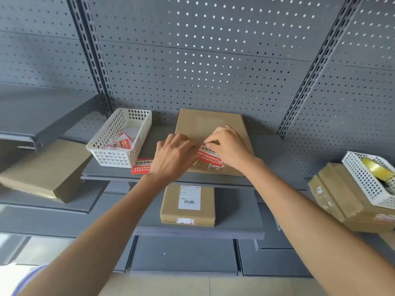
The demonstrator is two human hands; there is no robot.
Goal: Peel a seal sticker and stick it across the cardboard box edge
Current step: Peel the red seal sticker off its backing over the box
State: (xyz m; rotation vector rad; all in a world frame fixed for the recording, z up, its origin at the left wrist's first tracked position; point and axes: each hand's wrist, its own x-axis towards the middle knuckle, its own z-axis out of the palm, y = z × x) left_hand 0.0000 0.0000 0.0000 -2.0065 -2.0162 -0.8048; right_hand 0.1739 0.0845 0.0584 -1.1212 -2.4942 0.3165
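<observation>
A flat cardboard box (208,122) lies on the grey shelf (275,154). A red and white seal sticker (209,155) is over the box's near part, between my two hands. My left hand (173,157) pinches the sticker's left end. My right hand (229,146) has its fingertips on the sticker's upper right part. Whether the sticker lies flat on the box is hidden by my fingers. Another red sticker sheet (141,166) lies on the shelf beside my left wrist.
A white basket (121,142) with more sticker sheets stands left of the box. A labelled carton (188,205) sits on the shelf below. A further box (44,169) lies at left; at right, a basket with a tape roll (376,167) rests on cartons.
</observation>
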